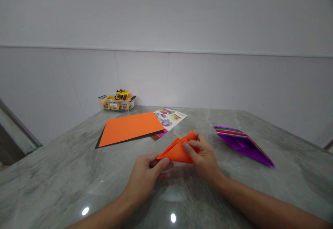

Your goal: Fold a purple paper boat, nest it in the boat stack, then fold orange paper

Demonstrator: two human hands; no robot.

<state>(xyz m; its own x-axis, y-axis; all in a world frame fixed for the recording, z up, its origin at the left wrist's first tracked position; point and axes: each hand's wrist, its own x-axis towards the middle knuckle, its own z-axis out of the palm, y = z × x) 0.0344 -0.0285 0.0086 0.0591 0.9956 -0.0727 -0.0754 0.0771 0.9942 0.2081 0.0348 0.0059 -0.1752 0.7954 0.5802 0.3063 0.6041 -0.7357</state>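
A piece of folded orange paper [179,151], layered and pointed at its left end, is held between both hands just above the table. My left hand [149,170] pinches its left tip between thumb and fingers. My right hand [204,154] grips the right part, the thumb pressed on the near face and the fingers partly hidden behind. To the right lies a folded purple paper piece [241,145] with several coloured layers along its upper edge, apart from both hands.
Flat orange sheets [131,128] lie over a black sheet [99,142] at the back left. A printed picture sheet [173,118] sits partly under them. Farther back, a clear plastic box [117,105] holds yellow toy vehicles [122,95]. The grey marble-patterned table [65,173] meets a white wall.
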